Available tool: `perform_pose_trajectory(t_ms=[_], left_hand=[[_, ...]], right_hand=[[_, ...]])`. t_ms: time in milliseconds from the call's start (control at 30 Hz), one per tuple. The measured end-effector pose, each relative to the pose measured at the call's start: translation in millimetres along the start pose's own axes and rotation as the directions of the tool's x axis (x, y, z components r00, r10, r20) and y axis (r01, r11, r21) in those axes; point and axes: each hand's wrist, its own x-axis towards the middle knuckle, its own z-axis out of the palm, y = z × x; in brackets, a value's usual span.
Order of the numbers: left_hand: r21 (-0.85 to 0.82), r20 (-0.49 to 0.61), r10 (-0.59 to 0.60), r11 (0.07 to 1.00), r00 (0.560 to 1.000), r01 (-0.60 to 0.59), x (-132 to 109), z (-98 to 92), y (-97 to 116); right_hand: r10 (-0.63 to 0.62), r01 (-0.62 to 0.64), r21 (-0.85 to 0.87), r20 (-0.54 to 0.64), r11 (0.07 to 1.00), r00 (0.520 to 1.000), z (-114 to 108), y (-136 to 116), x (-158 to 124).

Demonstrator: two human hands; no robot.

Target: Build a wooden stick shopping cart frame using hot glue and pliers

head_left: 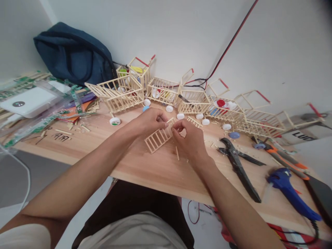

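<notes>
A small ladder-like frame of thin wooden sticks (158, 139) lies tilted over the table between my hands. My left hand (153, 121) is closed at its upper far edge, thumb and fingertips on the sticks. At the right end of the frame, my right hand (191, 140) is pinched, its fingertips close to the end bar. Whatever sits in that pinch is too small to make out. A loose short stick (177, 153) lies just below my right hand. Behind the hands is another small slatted piece (194, 121), partly hidden.
Several miniature stick carts (121, 95) with bottle-cap wheels line the wall. To the right lie a black cutter (240, 169), a blue glue gun (293, 193) and orange-handled pliers (285, 159). A white power bank (33, 100), plastic wrappers and a dark blue bag (75, 52) occupy the left.
</notes>
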Motion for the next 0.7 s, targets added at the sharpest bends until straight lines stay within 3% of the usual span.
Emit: perform_pose_trajectory(t_ms=[233, 700], left_hand=[[-0.047, -0.018, -0.040, 0.998, 0.999, 0.039, -3, 3.1, 8], [-0.036, -0.115, -0.010, 0.999, 0.993, 0.006, -7, 5.9, 12]], right_hand=[[-0.039, 0.036, -0.105, -0.019, 0.994, 0.999, 3, -2, -1], [-0.036, 0.027, -0.275, -0.027, 0.961, 0.999, 4, -10, -1]])
